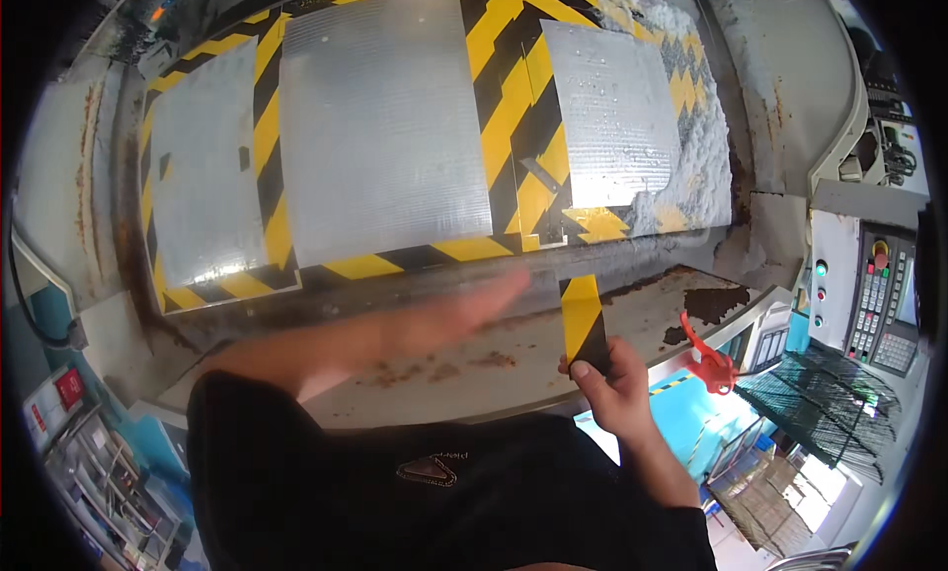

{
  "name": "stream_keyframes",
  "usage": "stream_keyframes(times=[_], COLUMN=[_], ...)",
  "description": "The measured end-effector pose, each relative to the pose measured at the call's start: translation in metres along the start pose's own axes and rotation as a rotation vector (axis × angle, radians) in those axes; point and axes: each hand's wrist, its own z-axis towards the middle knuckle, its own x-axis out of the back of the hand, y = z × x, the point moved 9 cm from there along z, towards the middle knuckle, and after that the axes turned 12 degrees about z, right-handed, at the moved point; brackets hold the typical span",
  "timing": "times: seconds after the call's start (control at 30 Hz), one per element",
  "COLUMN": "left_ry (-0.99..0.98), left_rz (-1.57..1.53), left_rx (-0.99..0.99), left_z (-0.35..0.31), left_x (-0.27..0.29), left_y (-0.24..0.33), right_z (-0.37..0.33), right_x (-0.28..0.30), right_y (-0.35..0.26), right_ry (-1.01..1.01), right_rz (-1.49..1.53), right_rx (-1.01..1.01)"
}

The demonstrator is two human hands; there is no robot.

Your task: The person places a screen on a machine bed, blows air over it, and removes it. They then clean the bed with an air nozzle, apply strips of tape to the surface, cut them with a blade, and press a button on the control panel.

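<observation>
My right hand [617, 388] pinches a short strip of yellow-and-black hazard tape [583, 312] by its lower end, thumb in front. The strip stands up stiffly, apart from the panel beyond it. My left hand [489, 302] reaches across to the right, short of that strip; motion blur smears its fingers. Ahead lies a large panel with a wide ribbed translucent sheet [380, 131], bordered by hazard tape [360, 265]. A smaller wet sheet [612, 117] is to its right, and a pale sheet [207, 166] to its left. A small metal plate [540, 172] lies on the tape between two sheets.
A rusty grey ledge [444, 373] runs between me and the panel. Rough whitish residue [706, 166] covers the panel's right edge. A red pistol-shaped tool [709, 364] hangs at the right, near a dark mesh [829, 403]. A control panel [874, 294] stands far right.
</observation>
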Motion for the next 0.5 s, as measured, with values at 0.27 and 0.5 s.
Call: stream_keyframes(times=[0.27, 0.5], left_ry=[0.543, 0.401], left_rz=[-1.271, -0.380], left_rx=[-0.026, 0.522], left_z=[-0.003, -0.016], left_x=[0.094, 0.070], left_y=[0.023, -0.013], right_z=[-0.014, -0.018], right_x=[-0.030, -0.082], right_y=[-0.027, -0.058], right_ry=[-0.102, -0.305], right_rz=[-0.269, -0.513], right_rx=[0.230, 0.553])
